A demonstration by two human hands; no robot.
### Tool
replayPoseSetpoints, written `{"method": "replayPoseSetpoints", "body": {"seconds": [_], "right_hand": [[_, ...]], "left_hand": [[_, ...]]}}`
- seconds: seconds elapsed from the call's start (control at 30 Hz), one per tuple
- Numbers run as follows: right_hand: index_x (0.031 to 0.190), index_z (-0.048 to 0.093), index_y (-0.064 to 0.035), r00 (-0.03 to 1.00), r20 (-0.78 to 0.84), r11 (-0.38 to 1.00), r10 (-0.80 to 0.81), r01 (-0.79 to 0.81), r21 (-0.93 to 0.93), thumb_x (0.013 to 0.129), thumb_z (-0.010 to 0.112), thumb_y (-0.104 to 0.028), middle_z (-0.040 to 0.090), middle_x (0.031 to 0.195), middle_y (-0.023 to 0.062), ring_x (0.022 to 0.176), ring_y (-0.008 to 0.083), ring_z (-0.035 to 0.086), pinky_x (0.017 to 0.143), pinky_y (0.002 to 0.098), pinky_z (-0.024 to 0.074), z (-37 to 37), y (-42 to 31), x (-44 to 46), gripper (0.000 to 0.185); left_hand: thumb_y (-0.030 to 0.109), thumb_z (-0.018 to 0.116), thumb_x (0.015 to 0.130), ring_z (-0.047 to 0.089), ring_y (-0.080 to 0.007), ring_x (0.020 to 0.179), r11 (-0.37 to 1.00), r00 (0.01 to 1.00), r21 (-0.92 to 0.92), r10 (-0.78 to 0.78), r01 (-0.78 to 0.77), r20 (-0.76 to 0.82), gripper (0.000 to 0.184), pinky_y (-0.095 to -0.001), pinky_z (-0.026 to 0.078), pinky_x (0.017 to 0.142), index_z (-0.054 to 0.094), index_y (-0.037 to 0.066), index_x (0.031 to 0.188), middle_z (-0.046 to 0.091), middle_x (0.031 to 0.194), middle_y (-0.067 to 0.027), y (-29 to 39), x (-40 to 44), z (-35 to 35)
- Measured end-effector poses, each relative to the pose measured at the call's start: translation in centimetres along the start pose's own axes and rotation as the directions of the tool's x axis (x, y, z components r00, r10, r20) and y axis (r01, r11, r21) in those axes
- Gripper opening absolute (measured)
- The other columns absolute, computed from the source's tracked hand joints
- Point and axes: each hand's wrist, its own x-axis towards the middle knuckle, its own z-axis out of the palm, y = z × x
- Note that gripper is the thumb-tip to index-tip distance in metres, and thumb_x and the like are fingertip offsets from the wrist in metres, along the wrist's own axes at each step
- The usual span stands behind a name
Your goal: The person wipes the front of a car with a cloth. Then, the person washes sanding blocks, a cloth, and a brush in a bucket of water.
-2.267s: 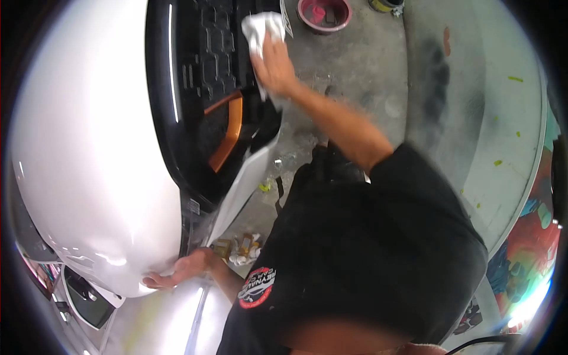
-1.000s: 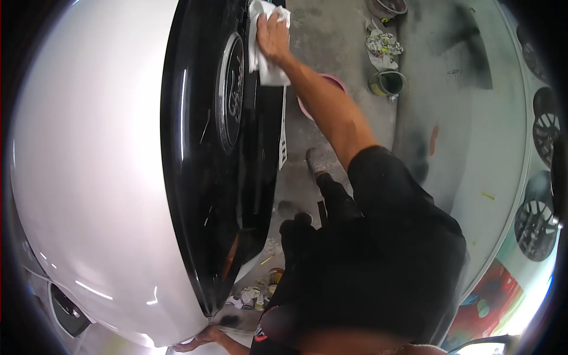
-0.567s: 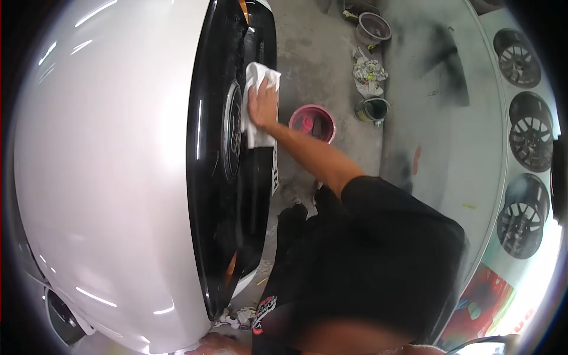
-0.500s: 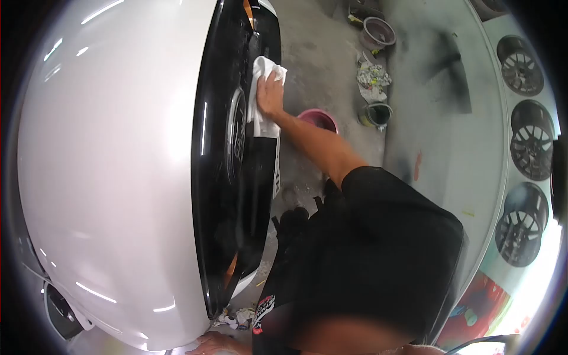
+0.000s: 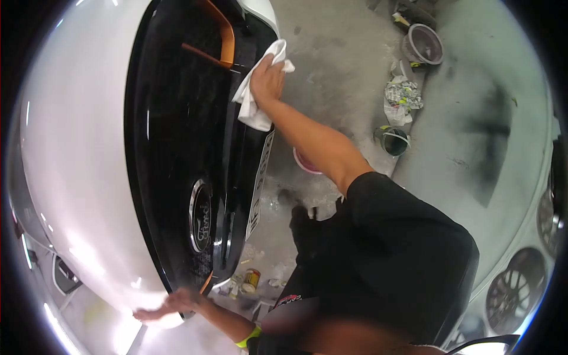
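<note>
Cloth [image 5: 253, 115]: one, white, plain; creased and bunched, spread over the outer edge of the black front, partly covered from above. One end folds upward; a corner juts past the edge. Lies just below the far trim and just beside one end of the plate.

Car: one, front end only; white hood [image 5: 77, 154], glossy, with bright reflections.

Grille [image 5: 168, 130]: black, shiny, running lengthwise beside the hood.

Badge [image 5: 202, 216]: oval, chrome-rimmed, dark centre, lettered "Ford"; mounted on the grille, well apart from the cloth.

Plate [image 5: 260, 188]: white, dark characters, along the outer edge.

Trim [image 5: 227, 38]: orange, angled, at the far end.
</note>
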Motion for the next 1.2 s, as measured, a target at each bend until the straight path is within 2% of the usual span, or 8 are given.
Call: {"method": "replayPoseSetpoints", "body": {"seconds": [0.17, 0.3, 0.43, 0.57, 0.63, 0.97, 1.1, 1.2], "right_hand": [[0.128, 0.043, 0.0144, 0.750, -0.128, 0.761, -0.649, 0.640, -0.109, 0.096, 0.038, -0.032, 0.055, 0.116, 0.0322, 0.117, 0.0453, 0.046, 0.099, 0.0503, 0.0355, 2.5, -2.7, 9.7, 0.056], [0.139, 0.040, 0.0021, 0.513, 0.165, 0.514, -0.843, 0.857, -0.040, 0.093, 0.045, -0.025, 0.039, 0.144, 0.0234, 0.138, 0.0411, 0.028, 0.113, 0.0492, 0.0218, -0.6, -5.9, 10.7, 0.054], [0.129, 0.045, 0.0129, 0.480, -0.010, 0.480, -0.877, 0.877, -0.022, 0.093, 0.045, -0.018, 0.048, 0.128, 0.0345, 0.121, 0.0509, 0.043, 0.106, 0.0547, 0.0307, 0.0, 2.0, 8.0, 0.047], [0.121, 0.044, 0.0162, 0.763, 0.226, 0.695, -0.606, 0.646, -0.316, 0.089, 0.046, -0.008, 0.047, 0.116, 0.0416, 0.109, 0.0583, 0.046, 0.097, 0.0572, 0.0379, 0.7, 13.6, -4.5, 0.041], [0.132, 0.032, 0.0168, 0.958, 0.270, 0.991, -0.097, 0.068, 0.114, 0.097, 0.038, -0.020, 0.044, 0.116, 0.0392, 0.106, 0.0531, 0.044, 0.097, 0.0515, 0.0333, -1.5, 8.3, -5.0, 0.051], [0.114, 0.058, -0.0011, 0.564, -0.142, 0.574, -0.813, 0.818, -0.037, 0.093, 0.048, -0.017, 0.056, 0.107, 0.0345, 0.101, 0.0494, 0.054, 0.086, 0.0493, 0.0434, 1.1, -6.0, 11.0, 0.028], [0.109, 0.060, -0.0024, 0.821, 0.041, 0.805, -0.569, 0.547, 0.232, 0.091, 0.050, -0.020, 0.064, 0.085, 0.0238, 0.082, 0.0433, 0.061, 0.077, 0.0479, 0.0474, 1.2, -12.1, 8.1, 0.027], [0.103, 0.061, -0.0015, 0.767, 0.205, 0.766, -0.608, 0.498, 0.408, 0.092, 0.049, -0.021, 0.064, 0.082, 0.0236, 0.080, 0.0423, 0.062, 0.073, 0.0466, 0.0472, -1.4, -19.1, 8.0, 0.025]], "left_hand": [[0.050, 0.012, 0.102, 0.016, -0.0415, 0.142, 0.992, 0.986, 0.098, -0.090, 0.076, 0.144, 0.068, -0.0574, 0.014, 0.113, 0.022, -0.001, 0.146, 0.024, 0.150, -0.0216, 5.3, 4.8, 3.5], [0.054, 0.007, 0.100, 0.014, -0.0422, 0.143, 0.951, 0.978, 0.280, -0.169, 0.129, 0.122, 0.072, -0.0586, 0.010, 0.113, 0.023, 0.002, 0.147, 0.024, 0.152, -0.0203, 5.0, 4.0, 5.6], [0.055, 0.008, 0.100, 0.013, -0.0419, 0.143, 0.938, 0.967, 0.321, -0.193, 0.133, 0.165, 0.073, -0.0579, 0.010, 0.114, 0.023, 0.002, 0.147, 0.024, 0.152, -0.0195, 5.0, 4.2, 5.5], [0.043, 0.019, 0.100, 0.013, -0.0418, 0.143, 0.929, 0.962, 0.345, -0.203, 0.131, 0.181, 0.063, -0.0583, 0.011, 0.113, 0.022, 0.002, 0.147, 0.023, 0.153, -0.0196, 5.3, 4.1, 5.2], [0.033, 0.029, 0.099, 0.014, -0.0412, 0.144, 0.938, 0.973, 0.335, -0.149, 0.082, 0.178, 0.059, -0.0592, 0.011, 0.113, 0.020, 0.002, 0.148, 0.021, 0.154, -0.0204, 4.8, 4.0, 5.3], [0.065, 0.013, 0.094, 0.011, -0.0429, 0.143, 0.933, 0.952, 0.311, -0.245, 0.181, 0.183, 0.084, -0.0599, 0.007, 0.113, 0.023, 0.001, 0.148, 0.020, 0.153, -0.0242, 5.4, 4.6, 5.1], [0.065, 0.017, 0.095, 0.013, -0.0442, 0.143, 0.934, 0.950, 0.305, -0.252, 0.188, 0.185, 0.083, -0.0607, 0.009, 0.112, 0.026, 0.000, 0.146, 0.022, 0.152, -0.0260, 5.9, 5.1, 5.0], [0.064, 0.021, 0.096, 0.015, -0.0428, 0.142, 0.934, 0.952, 0.297, -0.255, 0.197, 0.170, 0.081, -0.0593, 0.009, 0.113, 0.027, 0.000, 0.146, 0.023, 0.151, -0.0262, 6.2, 5.2, 5.0]]}}
